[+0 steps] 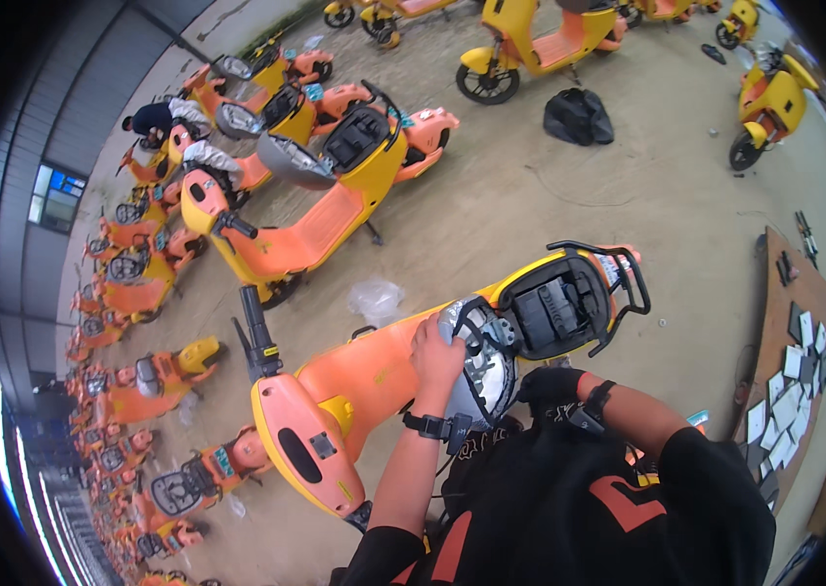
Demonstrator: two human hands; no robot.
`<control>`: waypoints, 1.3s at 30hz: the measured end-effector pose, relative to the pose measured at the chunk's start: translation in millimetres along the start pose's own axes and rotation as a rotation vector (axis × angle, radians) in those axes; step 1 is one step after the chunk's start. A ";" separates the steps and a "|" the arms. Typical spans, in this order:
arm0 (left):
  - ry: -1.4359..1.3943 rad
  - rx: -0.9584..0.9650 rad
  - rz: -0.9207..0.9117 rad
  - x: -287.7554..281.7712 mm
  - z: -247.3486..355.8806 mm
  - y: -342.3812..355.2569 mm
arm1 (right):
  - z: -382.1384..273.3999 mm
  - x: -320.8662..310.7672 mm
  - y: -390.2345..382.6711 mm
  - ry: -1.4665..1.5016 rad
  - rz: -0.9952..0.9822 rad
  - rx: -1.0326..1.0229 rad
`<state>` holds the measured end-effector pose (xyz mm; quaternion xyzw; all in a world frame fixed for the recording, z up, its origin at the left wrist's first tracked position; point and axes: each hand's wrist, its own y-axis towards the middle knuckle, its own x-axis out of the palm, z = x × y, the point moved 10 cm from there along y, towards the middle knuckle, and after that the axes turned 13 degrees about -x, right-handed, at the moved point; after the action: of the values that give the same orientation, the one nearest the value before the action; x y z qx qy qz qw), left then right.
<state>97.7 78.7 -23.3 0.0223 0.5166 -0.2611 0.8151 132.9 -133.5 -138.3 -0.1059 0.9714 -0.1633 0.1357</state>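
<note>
An orange-and-yellow electric scooter [364, 376] stands in front of me. Its seat [487, 359], partly wrapped in clear plastic, is tipped up, with the silvery, black-edged underside showing. My bare left hand [435, 356] is closed over the seat's edge on the handlebar side. Beside the seat's near side is my right hand [551, 389] in a black glove; its fingers blend into my dark clothes, so I cannot make out their pose. The open storage compartment [551, 311] behind the seat holds a dark moulded part. A black rear rail [635, 298] curves around the tail.
Another scooter [335, 210] with a raised seat stands beyond, and rows of scooters [129, 283] line the left. A person [152, 119] bends among them. Clear plastic [376, 301] and a black bag [578, 116] lie on the floor. White cards cover a brown board [779, 322] at right.
</note>
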 end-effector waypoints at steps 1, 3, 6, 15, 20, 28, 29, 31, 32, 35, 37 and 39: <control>-0.015 0.021 -0.005 0.7 3.4 0.3 | -2.8 -8.2 -6.6 -0.012 0.020 0.013; 0.250 0.221 0.147 -3.3 28.1 -10.2 | 1.4 -19.0 -29.7 0.037 0.072 0.081; 0.317 0.596 0.070 7.0 67.5 -25.3 | -1.1 -23.9 -47.2 0.121 0.098 0.046; 1.050 0.862 -0.541 124.8 62.6 -22.6 | 35.8 -6.0 -18.7 0.260 0.374 -0.452; 1.113 0.936 -0.681 164.6 38.4 2.4 | 21.8 -15.7 5.0 -0.041 0.272 -0.329; 0.950 0.629 -0.876 210.8 55.8 0.9 | 45.1 -27.6 11.0 -0.367 0.741 -0.536; 0.957 0.550 -0.848 220.5 53.6 6.6 | 42.5 -33.0 15.8 -0.361 0.760 -0.532; 0.986 0.581 -0.988 281.7 -5.2 11.9 | 53.3 -69.1 15.5 -0.092 0.885 -0.220; 0.966 0.494 -0.891 283.9 4.4 6.8 | 75.1 -70.7 24.7 -0.309 0.971 -0.212; 0.704 0.650 -1.022 296.3 18.2 -9.0 | 65.2 -102.1 21.9 -0.374 0.990 -0.162; 0.539 0.470 -1.167 293.0 5.6 -3.9 | 52.8 -115.5 22.8 -0.448 0.963 -0.151; 0.516 0.359 -1.226 262.0 23.4 -18.3 | 48.0 -126.1 18.0 -0.514 0.932 -0.121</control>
<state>195.4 -49.8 -231.9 -0.0777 0.5624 -0.7428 0.3549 263.0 -99.1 -159.3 0.2926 0.8585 0.0018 0.4212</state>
